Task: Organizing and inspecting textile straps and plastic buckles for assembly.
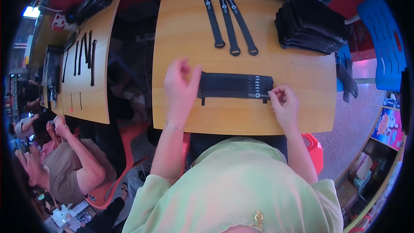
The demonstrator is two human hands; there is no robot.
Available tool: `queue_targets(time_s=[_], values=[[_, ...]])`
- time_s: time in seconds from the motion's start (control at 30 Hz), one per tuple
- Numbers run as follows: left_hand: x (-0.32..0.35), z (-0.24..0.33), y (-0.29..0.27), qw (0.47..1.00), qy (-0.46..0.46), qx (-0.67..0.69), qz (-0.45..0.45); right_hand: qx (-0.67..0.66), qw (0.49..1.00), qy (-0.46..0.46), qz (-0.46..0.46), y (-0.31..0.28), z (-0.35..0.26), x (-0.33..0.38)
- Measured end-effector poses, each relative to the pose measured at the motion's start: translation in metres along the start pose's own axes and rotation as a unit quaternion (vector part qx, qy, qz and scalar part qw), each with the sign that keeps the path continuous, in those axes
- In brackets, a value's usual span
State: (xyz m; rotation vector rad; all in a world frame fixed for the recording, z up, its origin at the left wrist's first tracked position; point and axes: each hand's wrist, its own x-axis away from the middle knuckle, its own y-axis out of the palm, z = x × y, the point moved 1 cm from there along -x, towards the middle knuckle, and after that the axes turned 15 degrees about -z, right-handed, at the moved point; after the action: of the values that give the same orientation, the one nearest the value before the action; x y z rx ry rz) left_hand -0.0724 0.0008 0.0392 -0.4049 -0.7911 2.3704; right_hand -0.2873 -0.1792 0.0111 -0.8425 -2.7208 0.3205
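Strap bundle: we are holding a flat row of black straps (pixel 235 86) laid side by side on the wooden table (pixel 185 30), stretched between our two sets of fingertips.
Left hand: our left hand (pixel 181 88) is resting at the bundle's left end, thumb touching that edge; the other fingers are loosely curled above it, and we cannot tell whether they are actually pinching anything.
Right hand: our right hand (pixel 283 101) is closing thumb and forefinger on the bundle's right end, just beside the row of small light dots printed there.
Progress: we are judging the work as partway through. Several straps are already lined up in the row under our fingers, while three loose straps (pixel 230 23) are lying apart, well beyond our fingertips toward the far side of the table, not yet joined to the row.
Stock: beyond our right fingers, toward the far right corner, a stack of black folded pieces (pixel 310 26) is sitting, with a darker heap behind it.
Surface: the table is pale orange wood, bare between the row and the three straps.
Room: to the left of our left fingers a second wooden table (pixel 92 95) is carrying more black straps, and another person in a brown top (pixel 64 164) is sitting near it. A blue chair (pixel 386 47) is standing off to the right, and shelves with boxes are lining the lower right.
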Motion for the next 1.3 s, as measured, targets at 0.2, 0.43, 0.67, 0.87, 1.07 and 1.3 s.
queue_targets(time_s=[0.2,0.43,0.67,0.87,1.07,1.3], values=[[-0.095,-0.019,0.038,0.953,0.055,-0.296,0.039,0.014,1.0,-0.002,-0.008,0.0,-0.003,0.003],[-0.09,-0.073,-0.001,0.915,-0.105,-0.39,0.019,0.035,0.998,-0.042,0.003,0.001,0.002,0.005],[-0.057,-0.132,-0.067,0.981,-0.168,-0.095,-0.024,0.03,0.999,-0.031,-0.015,0.002,-0.003,0.007],[-0.049,-0.108,-0.079,0.994,-0.034,0.058,0.087,0.034,0.999,-0.034,-0.023,0.0,-0.01,0.008],[0.004,0.002,-0.064,0.977,0.056,0.199,-0.049,-0.004,0.986,-0.07,-0.15,0.014,-0.057,0.014],[0.059,0.046,-0.018,0.96,0.117,0.117,-0.227,-0.268,0.942,-0.024,-0.2,-0.003,-0.068,0.01]])
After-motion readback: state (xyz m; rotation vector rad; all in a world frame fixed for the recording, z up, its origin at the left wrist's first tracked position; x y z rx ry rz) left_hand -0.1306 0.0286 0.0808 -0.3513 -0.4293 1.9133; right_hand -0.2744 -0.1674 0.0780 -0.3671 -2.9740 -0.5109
